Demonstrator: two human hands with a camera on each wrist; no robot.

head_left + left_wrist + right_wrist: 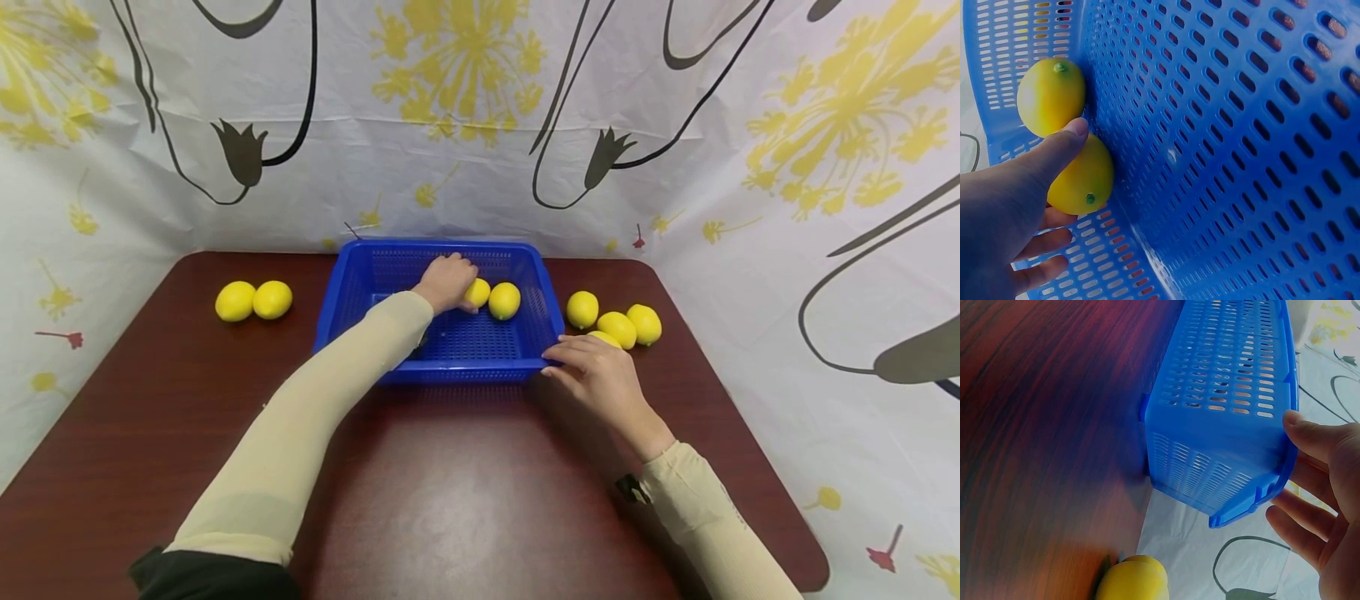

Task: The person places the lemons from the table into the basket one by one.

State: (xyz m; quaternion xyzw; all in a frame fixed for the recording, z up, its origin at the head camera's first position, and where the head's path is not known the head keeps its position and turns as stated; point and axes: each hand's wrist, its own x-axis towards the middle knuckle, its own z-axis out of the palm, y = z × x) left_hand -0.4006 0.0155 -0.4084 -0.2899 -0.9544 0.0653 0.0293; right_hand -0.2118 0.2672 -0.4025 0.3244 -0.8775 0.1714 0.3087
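A blue perforated plastic basket point(480, 367) stands on the table, with two yellow lemons inside. My left hand point(446, 282) reaches into it and grips one lemon point(1085, 178), the thumb across its near side and some fingers behind it. The other lemon point(1050, 100) lies right beside the held one, against the basket wall point(1222, 125). At the near right corner, my right hand point(600, 375) holds the basket's rim point(1291, 381), thumb on one side and fingers bent round the other.
Several lemons point(617, 329) lie on the table right of the basket, one partly covered by my right hand. Two more lemons point(236, 302) sit together on the left. The dark red wooden table point(450, 492) meets flower-printed white sheeting point(337, 167) at the back and sides.
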